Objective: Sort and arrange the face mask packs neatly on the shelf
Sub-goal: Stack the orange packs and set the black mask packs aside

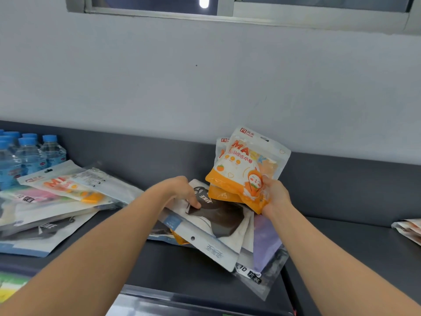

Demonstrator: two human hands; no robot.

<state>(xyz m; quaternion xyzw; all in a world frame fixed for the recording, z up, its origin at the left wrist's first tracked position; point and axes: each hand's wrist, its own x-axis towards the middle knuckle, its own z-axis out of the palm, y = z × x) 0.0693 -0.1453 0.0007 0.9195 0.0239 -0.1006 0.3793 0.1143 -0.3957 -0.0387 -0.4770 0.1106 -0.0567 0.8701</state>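
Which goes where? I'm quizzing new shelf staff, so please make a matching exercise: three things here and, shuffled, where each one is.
Things:
1. orange mask packs
2. black mask pack
3. water bottles

Places:
A. far left, at the back
B. under the left hand, on the middle pile
C. held up in the right hand

Pairs: 1-C, 2-B, 3-A

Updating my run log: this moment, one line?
right hand holds orange mask packs; left hand on black mask pack; shelf piles unsorted
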